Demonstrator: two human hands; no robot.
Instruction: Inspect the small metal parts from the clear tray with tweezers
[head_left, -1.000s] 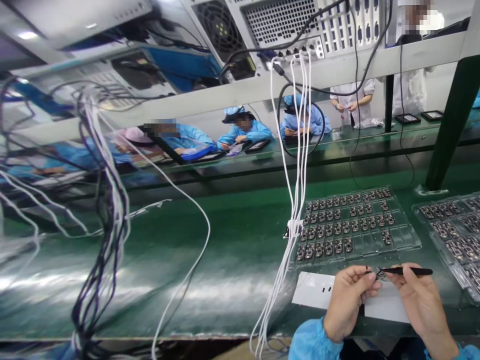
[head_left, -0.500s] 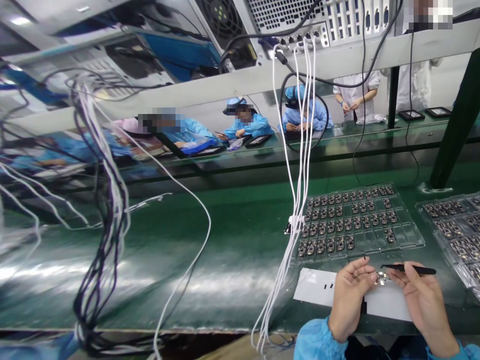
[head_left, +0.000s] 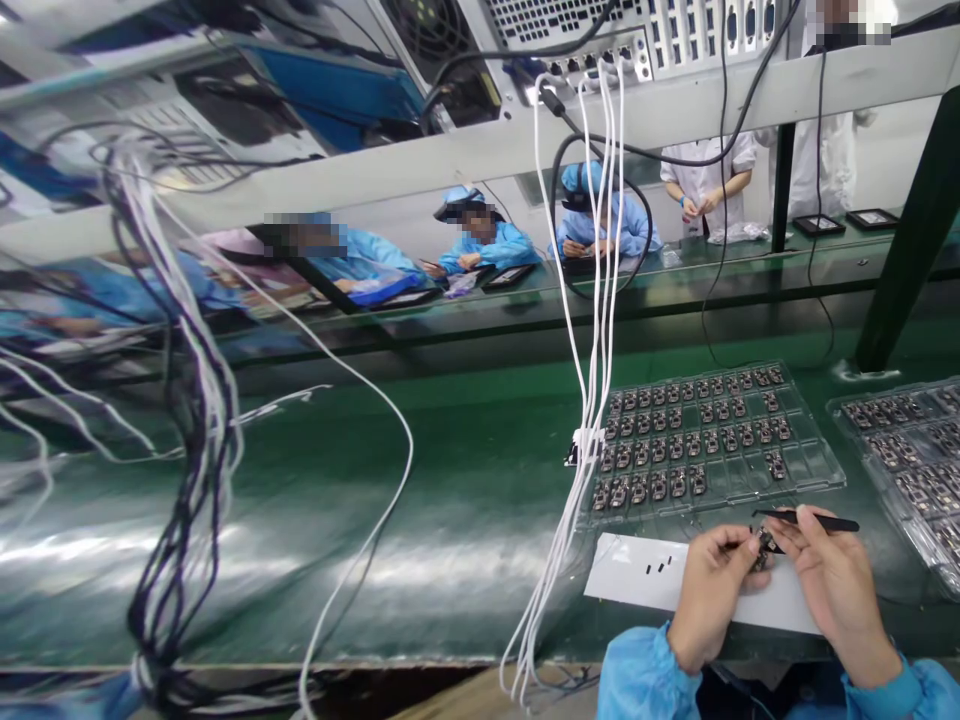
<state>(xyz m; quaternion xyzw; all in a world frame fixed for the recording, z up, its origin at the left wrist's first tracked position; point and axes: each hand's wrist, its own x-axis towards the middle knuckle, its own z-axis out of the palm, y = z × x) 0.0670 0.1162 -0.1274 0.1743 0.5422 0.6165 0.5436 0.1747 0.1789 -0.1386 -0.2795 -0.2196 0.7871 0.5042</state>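
Observation:
Pinched in my left hand is a small electronic module, partly covered by the fingers. My right hand grips black tweezers lying across its fingers, tips toward the left. The right fingertips meet the module's right side. Both hands are over a white sheet bearing a few tiny black strips. Just behind stands a clear plastic tray with rows of similar modules and some bare pockets.
A second module tray is at the right edge. White cables hang left of the sheet, and a black-and-white bundle hangs further left. A dark post rises behind the trays. Co-workers sit across the bench.
My hands have come closer together, and the module has turned, showing a darker side. The tweezers shifted slightly left and up. Another black strip shows on the sheet. The view moved slightly.

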